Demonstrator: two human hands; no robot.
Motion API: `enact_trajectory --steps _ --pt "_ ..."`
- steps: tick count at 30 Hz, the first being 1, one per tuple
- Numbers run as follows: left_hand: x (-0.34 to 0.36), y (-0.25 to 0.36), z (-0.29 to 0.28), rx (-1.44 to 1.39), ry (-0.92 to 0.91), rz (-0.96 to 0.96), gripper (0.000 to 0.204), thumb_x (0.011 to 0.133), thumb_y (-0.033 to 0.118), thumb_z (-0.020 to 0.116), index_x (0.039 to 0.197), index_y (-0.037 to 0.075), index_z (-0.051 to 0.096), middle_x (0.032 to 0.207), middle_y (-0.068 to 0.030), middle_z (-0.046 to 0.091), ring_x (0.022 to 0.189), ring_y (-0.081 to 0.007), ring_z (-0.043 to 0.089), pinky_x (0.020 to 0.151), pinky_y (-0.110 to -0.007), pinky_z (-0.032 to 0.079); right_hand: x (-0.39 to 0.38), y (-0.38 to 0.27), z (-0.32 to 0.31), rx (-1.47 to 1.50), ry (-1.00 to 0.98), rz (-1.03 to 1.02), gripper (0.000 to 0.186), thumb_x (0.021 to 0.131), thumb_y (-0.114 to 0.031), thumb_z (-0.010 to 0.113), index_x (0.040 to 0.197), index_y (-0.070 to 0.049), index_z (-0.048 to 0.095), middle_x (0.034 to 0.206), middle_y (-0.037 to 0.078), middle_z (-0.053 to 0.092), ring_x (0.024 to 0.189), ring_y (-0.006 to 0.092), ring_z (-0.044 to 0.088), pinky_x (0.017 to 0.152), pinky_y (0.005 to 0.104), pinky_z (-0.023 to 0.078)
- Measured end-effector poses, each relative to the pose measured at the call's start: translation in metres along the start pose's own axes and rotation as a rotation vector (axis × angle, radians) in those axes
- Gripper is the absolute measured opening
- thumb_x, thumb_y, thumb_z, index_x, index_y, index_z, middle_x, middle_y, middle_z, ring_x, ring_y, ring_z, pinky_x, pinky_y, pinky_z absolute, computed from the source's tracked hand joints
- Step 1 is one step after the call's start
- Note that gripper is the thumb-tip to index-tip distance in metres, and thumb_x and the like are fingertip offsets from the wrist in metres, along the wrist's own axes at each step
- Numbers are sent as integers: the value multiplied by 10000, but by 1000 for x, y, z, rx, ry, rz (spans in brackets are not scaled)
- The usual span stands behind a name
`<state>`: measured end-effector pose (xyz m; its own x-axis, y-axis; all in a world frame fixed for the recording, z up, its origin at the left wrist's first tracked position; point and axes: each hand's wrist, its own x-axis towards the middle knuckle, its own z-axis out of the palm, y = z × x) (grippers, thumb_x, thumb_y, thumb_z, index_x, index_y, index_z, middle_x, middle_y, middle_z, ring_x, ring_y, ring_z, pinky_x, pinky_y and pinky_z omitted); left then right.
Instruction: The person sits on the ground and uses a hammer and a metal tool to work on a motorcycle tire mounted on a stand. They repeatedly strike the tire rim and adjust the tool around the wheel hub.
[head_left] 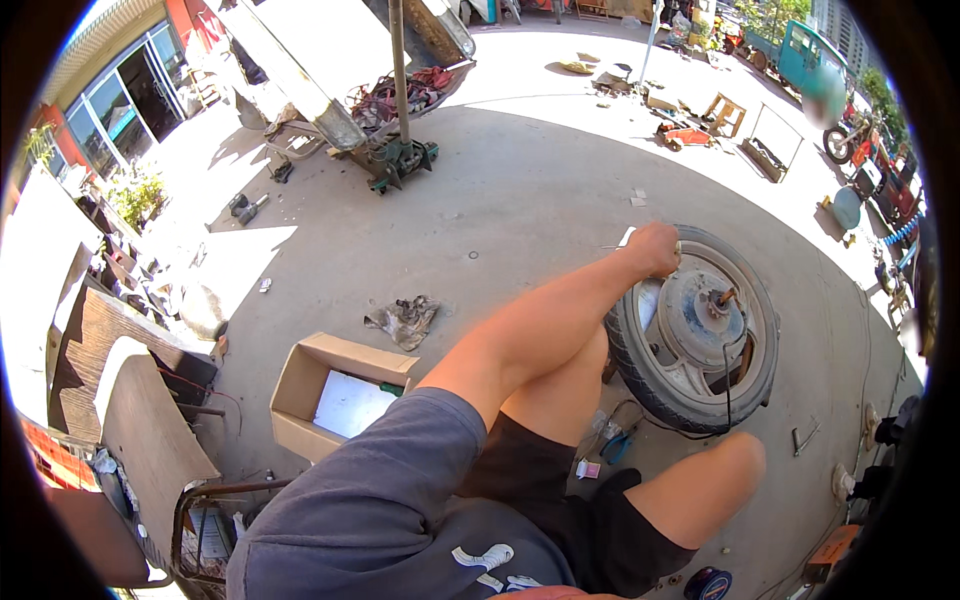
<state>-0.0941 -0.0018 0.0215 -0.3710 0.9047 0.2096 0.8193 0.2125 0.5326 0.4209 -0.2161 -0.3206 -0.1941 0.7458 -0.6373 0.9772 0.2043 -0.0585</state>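
Observation:
A small motor wheel (700,330) with a black tyre (640,385), a grey hub and a short axle stub lies nearly flat on the concrete in front of my knees. My left hand (655,250) reaches out over my thigh and grips the far top edge of the tyre, fingers curled over the rim. A thin black cable (727,385) runs from the hub down across the tyre. My right hand does not show; only my bare knees and grey sleeve fill the lower middle.
An open cardboard box (300,385) sits at my left, a crumpled rag (405,320) beyond it. Blue-handled pliers (612,443) lie by the tyre. A jack under a metal post (395,160) stands farther off. Wooden boards (140,410) lean at the left; a motorbike (860,150) is parked far right.

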Motion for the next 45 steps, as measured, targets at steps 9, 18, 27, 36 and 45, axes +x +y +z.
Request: enact_trajectory --steps 9,18,27,36,45 --pt "-17 -3 -18 -5 6 13 285 806 260 723 951 17 761 1040 -232 731 1013 -405 696 890 -486 557 22 -45 -7 -42 -2 -139 346 780 -333 752 1032 -96 762 1077 175 749 1046 383 712 870 454 583" --pt "19 -40 28 13 63 40 289 807 267 730 951 18 759 1000 -239 729 985 -418 696 871 -479 562 54 -40 0 -31 8 -165 351 775 -342 754 1034 -105 763 1077 169 750 1044 383 711 866 455 583" --pt "41 -67 76 66 -23 10 271 808 232 705 968 24 770 1056 -235 730 1034 -396 697 898 -470 562 88 -30 7 -1 15 -166 357 770 -352 756 1035 -113 763 1076 163 750 1043 383 710 861 456 582" --pt "72 -68 80 41 -38 31 324 812 255 728 1034 21 757 1100 -232 726 1078 -397 687 917 -466 561 107 -25 12 4 19 -157 362 766 -361 758 1037 -122 764 1076 158 751 1041 383 709 857 456 582" --pt "60 -62 80 45 -65 42 300 809 253 726 1005 28 756 1095 -235 726 1057 -397 693 901 -471 559 96 0 25 10 23 -147 367 761 -370 759 1039 -131 764 1075 152 751 1040 383 707 852 457 581"
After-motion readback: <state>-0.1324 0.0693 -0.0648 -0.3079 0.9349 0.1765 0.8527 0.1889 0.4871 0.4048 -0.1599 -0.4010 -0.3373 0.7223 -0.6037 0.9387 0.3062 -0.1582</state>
